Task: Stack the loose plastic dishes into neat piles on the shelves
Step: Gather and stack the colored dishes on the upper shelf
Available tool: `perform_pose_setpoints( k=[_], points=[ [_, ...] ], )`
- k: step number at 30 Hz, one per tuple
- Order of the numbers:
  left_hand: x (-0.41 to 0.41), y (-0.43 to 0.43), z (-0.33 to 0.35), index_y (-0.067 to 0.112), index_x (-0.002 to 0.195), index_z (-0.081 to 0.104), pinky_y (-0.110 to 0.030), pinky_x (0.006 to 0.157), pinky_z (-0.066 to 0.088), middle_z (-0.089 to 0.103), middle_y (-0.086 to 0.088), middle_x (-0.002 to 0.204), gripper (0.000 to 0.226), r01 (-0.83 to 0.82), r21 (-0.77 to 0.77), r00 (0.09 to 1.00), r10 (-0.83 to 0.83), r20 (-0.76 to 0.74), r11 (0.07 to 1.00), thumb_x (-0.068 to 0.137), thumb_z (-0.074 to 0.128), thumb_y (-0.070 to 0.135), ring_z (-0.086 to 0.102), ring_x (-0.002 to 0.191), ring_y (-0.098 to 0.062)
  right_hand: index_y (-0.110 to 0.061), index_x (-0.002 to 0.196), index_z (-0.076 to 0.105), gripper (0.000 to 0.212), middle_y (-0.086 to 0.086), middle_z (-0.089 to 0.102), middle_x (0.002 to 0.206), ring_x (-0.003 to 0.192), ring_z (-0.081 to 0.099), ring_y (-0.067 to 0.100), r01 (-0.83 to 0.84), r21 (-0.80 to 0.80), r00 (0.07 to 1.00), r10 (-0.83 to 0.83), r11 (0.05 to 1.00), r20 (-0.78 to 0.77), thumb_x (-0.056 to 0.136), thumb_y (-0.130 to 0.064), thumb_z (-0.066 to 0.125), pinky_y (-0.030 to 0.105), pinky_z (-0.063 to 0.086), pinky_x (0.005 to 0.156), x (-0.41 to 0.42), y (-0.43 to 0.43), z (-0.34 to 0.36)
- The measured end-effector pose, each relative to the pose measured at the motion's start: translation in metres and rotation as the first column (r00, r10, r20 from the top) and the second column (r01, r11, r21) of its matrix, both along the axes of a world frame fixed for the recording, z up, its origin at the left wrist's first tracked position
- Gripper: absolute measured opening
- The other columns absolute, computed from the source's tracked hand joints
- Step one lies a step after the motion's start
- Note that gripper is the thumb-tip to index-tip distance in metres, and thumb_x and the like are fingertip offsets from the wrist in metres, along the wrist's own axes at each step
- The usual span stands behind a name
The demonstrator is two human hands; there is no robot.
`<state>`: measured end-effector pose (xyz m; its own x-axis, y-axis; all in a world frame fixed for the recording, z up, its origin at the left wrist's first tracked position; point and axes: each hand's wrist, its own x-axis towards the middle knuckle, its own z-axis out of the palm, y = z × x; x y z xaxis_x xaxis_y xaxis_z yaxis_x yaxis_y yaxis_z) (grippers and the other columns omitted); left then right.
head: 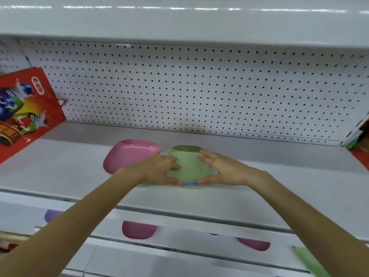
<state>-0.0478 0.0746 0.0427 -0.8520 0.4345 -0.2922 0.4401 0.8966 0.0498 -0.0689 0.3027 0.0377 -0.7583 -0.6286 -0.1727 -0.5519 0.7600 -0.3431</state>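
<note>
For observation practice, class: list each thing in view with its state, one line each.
green dish: atop a pile, gripped by both hands
left hand: grips green dish's left edge
right hand: grips its right edge
pink dish: open side up on shelf
red gift bag: standing against pegboard

A white metal shelving unit fills the view. Its back wall is a white pegboard panel [199,86] with rows of small dark holes. The middle shelf [60,168] is pale grey. An upper shelf [179,23] overhangs it, streaked with reflected light. A lower shelf [199,220] steps out on the near side. A red printed paper bag [26,108] leans at the far left, and colourful packaging [359,134] shows at the right edge.
</note>
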Motion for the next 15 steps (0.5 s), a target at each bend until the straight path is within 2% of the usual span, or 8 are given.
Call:
perform_pose_setpoints(
  k=[3,7,9,15],
  points=[
    [-0.001,0.002,-0.003,0.021,0.145,0.032,-0.041,0.115,-0.006,0.025,-0.004,0.154,0.076,0.018,-0.063,1.0,-0.018,-0.004,0.998,0.084,0.047,0.064,0.02,0.142,-0.014,-0.016,0.15,0.016,0.093,0.003,0.008,0.159,0.146,0.01,0.015,-0.008,0.096,0.999,0.012,0.995,-0.039,0.08,-0.061,0.058,0.027,0.012,0.117,-0.004,-0.008,0.003],
    [-0.006,0.003,-0.008,0.021,0.145,0.032,-0.042,0.116,-0.005,0.033,-0.001,0.151,0.075,0.025,-0.032,1.0,-0.024,0.002,0.999,0.085,0.046,0.063,0.025,0.141,-0.013,-0.009,0.139,0.039,0.078,0.011,0.036,0.146,0.135,0.032,0.025,-0.003,0.205,0.999,0.011,0.979,-0.037,0.082,-0.06,0.056,0.039,0.03,0.11,-0.003,-0.012,-0.001],
    [-0.009,0.002,-0.009,0.021,0.143,0.037,-0.042,0.116,-0.003,0.038,-0.001,0.148,0.072,0.028,-0.02,1.0,-0.028,0.002,0.999,0.085,0.046,0.063,0.029,0.139,-0.014,-0.01,0.134,0.045,0.071,0.011,0.044,0.14,0.131,0.037,0.027,-0.003,0.239,1.0,0.009,0.971,-0.023,0.083,-0.059,0.054,0.042,0.034,0.107,-0.005,-0.013,-0.004],
    [-0.022,0.0,-0.014,0.021,0.128,0.053,-0.042,0.114,0.004,0.054,-0.003,0.132,0.066,0.056,-0.046,0.998,-0.056,0.01,0.997,0.081,0.048,0.067,0.042,0.129,-0.021,-0.013,0.136,0.043,0.074,0.009,0.052,0.128,0.12,0.046,0.03,-0.041,0.371,0.999,0.033,0.928,0.026,0.082,-0.064,0.051,0.043,0.04,0.099,-0.018,-0.022,-0.002]
  ],
)
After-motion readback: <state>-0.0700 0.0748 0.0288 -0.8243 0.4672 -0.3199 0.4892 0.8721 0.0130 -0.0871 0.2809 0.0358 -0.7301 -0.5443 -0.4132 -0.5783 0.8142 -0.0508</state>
